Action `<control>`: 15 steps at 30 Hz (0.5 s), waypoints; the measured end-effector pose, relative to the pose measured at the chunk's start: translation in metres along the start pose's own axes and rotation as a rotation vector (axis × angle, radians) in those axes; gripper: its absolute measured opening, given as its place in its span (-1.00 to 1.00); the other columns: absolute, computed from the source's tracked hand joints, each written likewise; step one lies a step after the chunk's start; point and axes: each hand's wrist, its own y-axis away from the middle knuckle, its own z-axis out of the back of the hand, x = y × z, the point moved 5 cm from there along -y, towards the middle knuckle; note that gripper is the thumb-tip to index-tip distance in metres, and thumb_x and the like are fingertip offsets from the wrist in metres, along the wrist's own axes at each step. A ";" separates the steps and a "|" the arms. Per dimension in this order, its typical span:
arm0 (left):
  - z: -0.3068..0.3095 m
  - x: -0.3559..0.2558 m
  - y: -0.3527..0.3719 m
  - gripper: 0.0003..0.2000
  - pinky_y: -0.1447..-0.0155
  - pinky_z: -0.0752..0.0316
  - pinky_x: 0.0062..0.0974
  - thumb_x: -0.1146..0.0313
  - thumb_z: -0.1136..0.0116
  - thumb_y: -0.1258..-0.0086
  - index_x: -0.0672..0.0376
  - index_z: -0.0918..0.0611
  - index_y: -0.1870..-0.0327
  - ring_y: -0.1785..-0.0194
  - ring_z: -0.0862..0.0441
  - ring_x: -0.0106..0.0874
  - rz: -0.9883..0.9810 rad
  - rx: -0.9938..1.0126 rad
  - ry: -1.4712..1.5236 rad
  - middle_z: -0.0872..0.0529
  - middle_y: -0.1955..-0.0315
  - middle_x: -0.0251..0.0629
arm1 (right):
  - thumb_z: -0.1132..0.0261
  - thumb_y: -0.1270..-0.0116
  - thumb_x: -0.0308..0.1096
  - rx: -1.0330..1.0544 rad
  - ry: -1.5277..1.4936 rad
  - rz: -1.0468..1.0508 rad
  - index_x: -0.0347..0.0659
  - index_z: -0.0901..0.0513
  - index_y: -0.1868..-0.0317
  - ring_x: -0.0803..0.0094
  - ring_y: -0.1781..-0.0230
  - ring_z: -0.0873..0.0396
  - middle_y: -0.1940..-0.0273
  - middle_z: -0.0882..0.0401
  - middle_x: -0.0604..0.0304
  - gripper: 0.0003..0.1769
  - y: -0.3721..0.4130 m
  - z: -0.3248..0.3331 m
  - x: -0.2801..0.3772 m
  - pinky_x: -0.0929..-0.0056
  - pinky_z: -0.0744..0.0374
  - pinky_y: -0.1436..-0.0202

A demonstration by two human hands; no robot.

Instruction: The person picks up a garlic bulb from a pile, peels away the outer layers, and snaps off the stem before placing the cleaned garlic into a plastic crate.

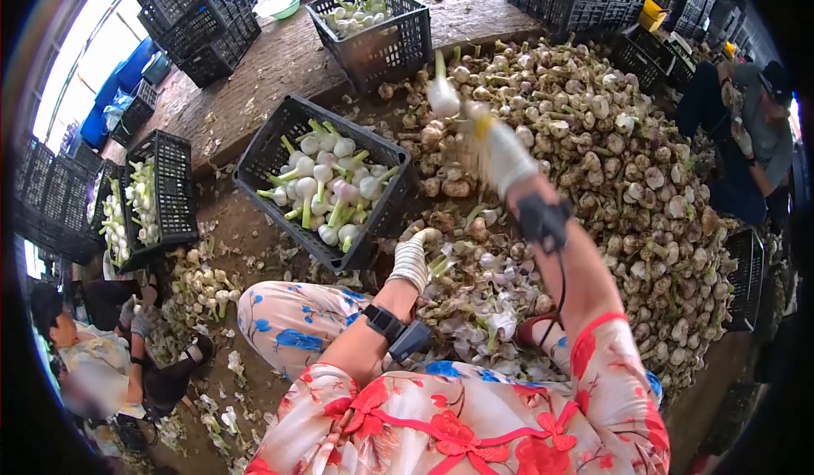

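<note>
My right hand [504, 146], in a pale glove with a yellow patch, is raised beside the garlic heap and smeared by motion. A white garlic bulb [443, 97] with a short, upright stem is at its fingertips. My left hand [410, 260], in a whitish glove, is low in front of me with its fingers curled. I cannot tell what it holds; a cut green stem [439, 265] shows beside it. Left of that hand, a black crate [273, 142] holds trimmed white garlic bulbs [322, 178] with green stems.
A large heap of untrimmed garlic [602, 161] spreads on the right. Peeled skins [487, 305] lie between my legs. Another garlic crate [386, 55] stands ahead, with stacked crates [199, 21] behind. One person [102, 348] sits at left, another [750, 136] at far right.
</note>
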 end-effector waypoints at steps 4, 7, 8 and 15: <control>0.000 -0.002 -0.005 -0.74 0.40 -0.53 -0.19 0.44 -0.18 -0.07 -0.02 -0.53 0.18 0.41 -0.54 -0.35 -0.066 0.008 -0.040 -0.58 0.47 -0.34 | -0.28 -0.17 -0.19 -0.308 0.066 -0.167 -0.13 -0.45 0.03 0.24 0.34 -0.56 0.30 -0.58 0.15 -0.61 -0.067 0.075 0.001 0.29 -0.57 0.51; -0.005 0.003 -0.001 -0.89 0.45 -0.53 -0.35 0.39 -0.16 -0.16 0.05 -0.59 0.28 0.52 -0.51 -0.45 0.020 0.018 -0.081 -0.57 0.55 -0.38 | -0.20 -0.16 -0.13 -0.271 1.070 0.176 -0.23 -0.58 0.29 0.12 0.37 -0.57 0.33 -0.60 -0.01 -0.69 -0.053 0.222 -0.058 0.21 -0.54 0.34; -0.001 0.007 -0.004 -0.92 0.48 -0.52 -0.42 0.38 -0.15 -0.18 0.07 -0.60 0.30 0.58 -0.49 -0.48 0.004 0.037 -0.134 -0.56 0.58 -0.39 | -0.18 -0.18 -0.10 -0.335 1.610 0.261 -0.32 -0.58 0.29 0.03 0.31 -0.56 0.30 -0.59 -0.09 -0.62 -0.030 0.249 -0.072 0.20 -0.53 0.28; -0.010 0.027 -0.008 -0.73 0.49 -0.50 -0.53 0.54 -0.12 -0.17 0.18 -0.54 0.07 0.56 -0.53 -0.48 -0.015 0.146 -0.245 -0.61 0.50 -0.31 | -0.18 -0.07 -0.15 0.062 1.606 -0.656 -0.19 -0.49 -0.01 0.08 -0.02 -0.45 -0.02 -0.47 -0.10 -0.52 0.112 0.335 -0.230 0.24 -0.44 -0.06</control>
